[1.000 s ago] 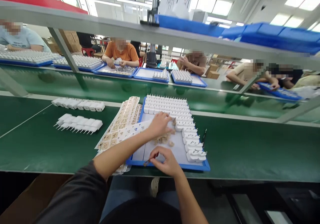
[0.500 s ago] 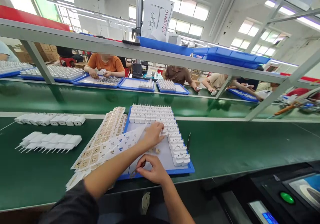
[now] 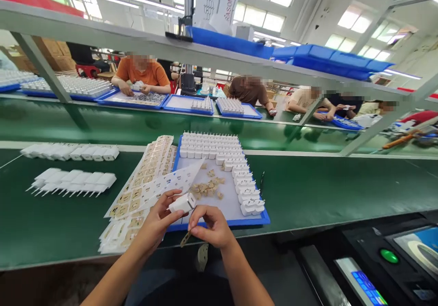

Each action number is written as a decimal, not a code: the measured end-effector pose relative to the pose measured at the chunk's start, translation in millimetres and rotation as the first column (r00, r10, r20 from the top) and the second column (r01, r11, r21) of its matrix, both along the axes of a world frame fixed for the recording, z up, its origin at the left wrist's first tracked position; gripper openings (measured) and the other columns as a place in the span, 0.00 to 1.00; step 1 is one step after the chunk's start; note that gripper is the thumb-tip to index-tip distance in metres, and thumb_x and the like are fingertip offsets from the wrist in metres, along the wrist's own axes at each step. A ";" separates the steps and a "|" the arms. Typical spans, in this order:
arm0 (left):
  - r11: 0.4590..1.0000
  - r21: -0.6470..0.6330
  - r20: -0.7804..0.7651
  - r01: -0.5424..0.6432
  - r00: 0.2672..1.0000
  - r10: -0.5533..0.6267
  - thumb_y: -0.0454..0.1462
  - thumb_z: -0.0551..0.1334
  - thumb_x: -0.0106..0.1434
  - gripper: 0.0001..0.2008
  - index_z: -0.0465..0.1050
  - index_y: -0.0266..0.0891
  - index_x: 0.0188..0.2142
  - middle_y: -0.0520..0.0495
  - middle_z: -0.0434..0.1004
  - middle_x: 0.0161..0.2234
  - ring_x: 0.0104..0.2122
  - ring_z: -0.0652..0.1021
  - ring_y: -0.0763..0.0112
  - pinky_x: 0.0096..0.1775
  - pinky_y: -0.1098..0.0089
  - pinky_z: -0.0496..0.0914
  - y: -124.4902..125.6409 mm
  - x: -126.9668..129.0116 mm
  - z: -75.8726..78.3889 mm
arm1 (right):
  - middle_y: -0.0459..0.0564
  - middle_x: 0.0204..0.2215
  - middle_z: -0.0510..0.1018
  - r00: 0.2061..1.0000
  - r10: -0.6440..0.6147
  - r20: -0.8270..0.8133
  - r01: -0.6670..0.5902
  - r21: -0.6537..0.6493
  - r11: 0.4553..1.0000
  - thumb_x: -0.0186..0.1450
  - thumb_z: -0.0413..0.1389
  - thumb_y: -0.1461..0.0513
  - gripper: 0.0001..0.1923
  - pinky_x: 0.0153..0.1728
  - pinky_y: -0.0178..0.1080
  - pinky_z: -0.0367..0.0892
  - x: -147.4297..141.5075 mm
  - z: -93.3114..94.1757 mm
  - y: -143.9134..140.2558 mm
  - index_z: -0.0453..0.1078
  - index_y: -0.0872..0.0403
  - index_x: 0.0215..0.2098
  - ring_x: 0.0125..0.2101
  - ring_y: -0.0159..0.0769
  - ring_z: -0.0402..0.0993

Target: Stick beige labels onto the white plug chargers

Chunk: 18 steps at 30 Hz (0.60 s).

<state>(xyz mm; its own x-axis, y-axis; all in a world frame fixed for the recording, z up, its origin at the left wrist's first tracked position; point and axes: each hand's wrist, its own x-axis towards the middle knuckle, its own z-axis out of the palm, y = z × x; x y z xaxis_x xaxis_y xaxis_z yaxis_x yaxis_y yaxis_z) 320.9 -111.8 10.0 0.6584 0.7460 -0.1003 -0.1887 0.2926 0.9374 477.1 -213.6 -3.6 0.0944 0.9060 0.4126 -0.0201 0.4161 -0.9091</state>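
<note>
My left hand (image 3: 158, 219) is closed around a white plug charger (image 3: 184, 203), its port end facing right. Close beside it, my right hand (image 3: 212, 227) pinches a small tan sticker (image 3: 185, 239) with cut-outs, hanging below the fingertips. Both hands are over the near edge of a blue-rimmed tray (image 3: 239, 222). White chargers (image 3: 209, 145) stand in rows along the tray's far and right sides, pins up. A heap of tan paper scraps (image 3: 207, 188) lies in its middle. Sheets of tan stickers (image 3: 145, 171) overlap the tray's left side, with a translucent backing sheet (image 3: 171, 181) on top.
Two rows of white chargers (image 3: 73, 180) lie at left on the green bench (image 3: 318, 189). A thin black tool (image 3: 262, 183) rests right of the tray. A machine with a green button (image 3: 389, 256) stands near right. Co-workers sit beyond the shelf frame (image 3: 137, 46).
My left hand has drawn back from the tray's chargers toward me and now holds a charger. The scrap heap is uncovered. My right hand still pinches the sticker. The view has tilted down.
</note>
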 end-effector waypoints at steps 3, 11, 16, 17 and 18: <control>0.999 -0.020 0.076 -0.030 0.997 0.031 0.43 0.76 0.51 0.25 0.75 0.40 0.47 0.45 0.80 0.45 0.48 0.78 0.59 0.50 0.65 0.72 -10.0 -0.5 -11.6 | 0.47 0.29 0.79 0.999 0.030 0.009 -0.031 0.033 0.999 0.64 0.63 0.58 0.05 0.38 0.41 0.71 -13.0 7.2 -7.1 0.73 0.50 0.33 0.32 0.36 0.76; 0.977 0.206 0.031 0.047 0.998 -0.055 0.41 0.74 0.56 0.24 0.71 0.42 0.50 0.45 0.79 0.45 0.46 0.78 0.63 0.48 0.65 0.72 -12.3 -15.2 -24.6 | 0.46 0.29 0.78 1.000 0.030 -0.010 -0.030 -0.009 1.000 0.66 0.61 0.63 0.02 0.37 0.40 0.70 -17.3 11.3 -11.6 0.74 0.48 0.36 0.32 0.35 0.75; 0.869 0.484 -0.084 -0.098 0.984 0.158 0.37 0.72 0.58 0.20 0.69 0.42 0.47 0.45 0.76 0.47 0.44 0.78 0.68 0.45 0.68 0.73 -19.9 -21.6 -17.1 | 0.45 0.31 0.78 0.951 -0.248 -0.183 0.219 -0.164 0.962 0.64 0.65 0.61 0.03 0.35 0.36 0.71 -29.0 12.8 -8.2 0.75 0.49 0.35 0.33 0.33 0.75; 0.844 0.526 -0.088 -0.107 0.980 0.179 0.36 0.71 0.59 0.19 0.69 0.42 0.47 0.45 0.76 0.48 0.45 0.78 0.68 0.45 0.68 0.74 -21.3 -21.6 -16.4 | 0.45 0.31 0.78 0.926 -0.309 -0.217 0.267 -0.202 0.942 0.63 0.65 0.60 0.04 0.35 0.35 0.71 -30.9 13.5 -6.4 0.75 0.50 0.35 0.33 0.33 0.75; 0.823 0.557 -0.087 -0.110 0.978 0.190 0.36 0.70 0.59 0.18 0.68 0.42 0.47 0.45 0.77 0.48 0.46 0.78 0.68 0.45 0.68 0.74 -22.6 -21.5 -16.0 | 0.45 0.31 0.77 0.902 -0.357 -0.244 0.302 -0.236 0.924 0.62 0.66 0.60 0.05 0.35 0.35 0.71 -32.3 14.4 -4.5 0.75 0.50 0.34 0.32 0.32 0.74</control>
